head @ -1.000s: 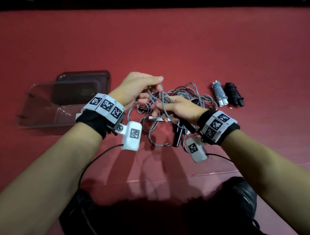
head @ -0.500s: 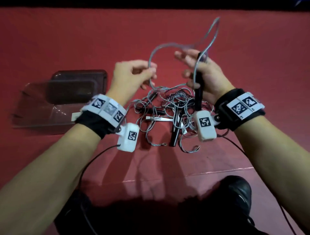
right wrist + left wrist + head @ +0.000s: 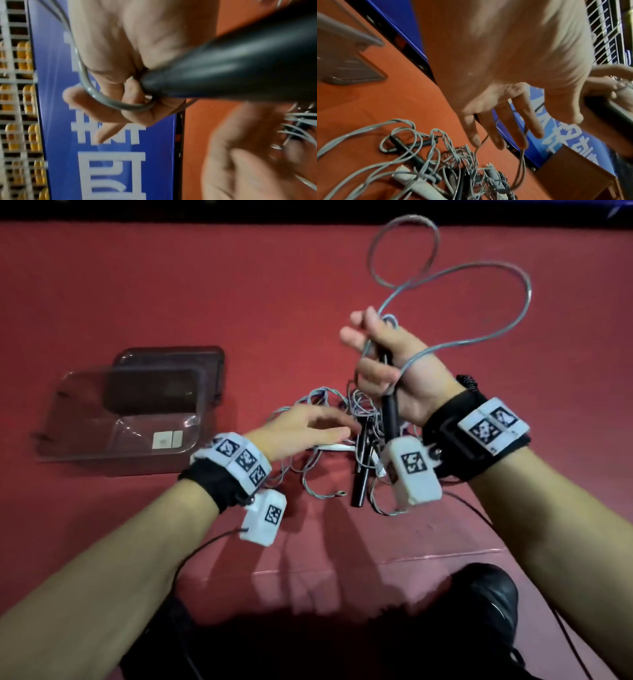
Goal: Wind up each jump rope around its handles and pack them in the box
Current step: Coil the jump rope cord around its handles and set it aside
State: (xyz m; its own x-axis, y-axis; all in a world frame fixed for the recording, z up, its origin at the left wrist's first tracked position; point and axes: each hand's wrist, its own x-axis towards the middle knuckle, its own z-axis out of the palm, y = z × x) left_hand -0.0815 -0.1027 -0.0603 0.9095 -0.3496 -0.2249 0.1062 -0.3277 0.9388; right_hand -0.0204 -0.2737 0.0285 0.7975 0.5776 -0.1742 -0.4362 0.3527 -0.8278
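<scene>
My right hand (image 3: pixel 380 354) is raised above the red table and grips a black jump rope handle (image 3: pixel 389 409) upright. Its grey rope (image 3: pixel 479 278) arcs up and to the right in two loops. In the right wrist view my fingers curl round the handle (image 3: pixel 231 65), and the rope (image 3: pixel 106 98) hooks over them. My left hand (image 3: pixel 329 428) hovers flat with straight fingers over a tangle of grey ropes (image 3: pixel 308 474). More black handles (image 3: pixel 361 474) lie in that tangle. The left wrist view shows the left hand's fingers (image 3: pixel 501 129) above the tangle (image 3: pixel 436 169) and a white handle (image 3: pixel 419 185).
A clear plastic box (image 3: pixel 102 440) sits at the left, with a dark lid (image 3: pixel 171 371) behind it. A dark coiled bundle (image 3: pixel 466 381) peeks out behind my right wrist. The table's front edge (image 3: pixel 376 563) runs below my arms, with a black shoe (image 3: pixel 486 594) under it.
My left hand let go of the grey rope, dropped to the tangle and opened. The right hand kept the black handle raised, and its rope swung up and to the right.
</scene>
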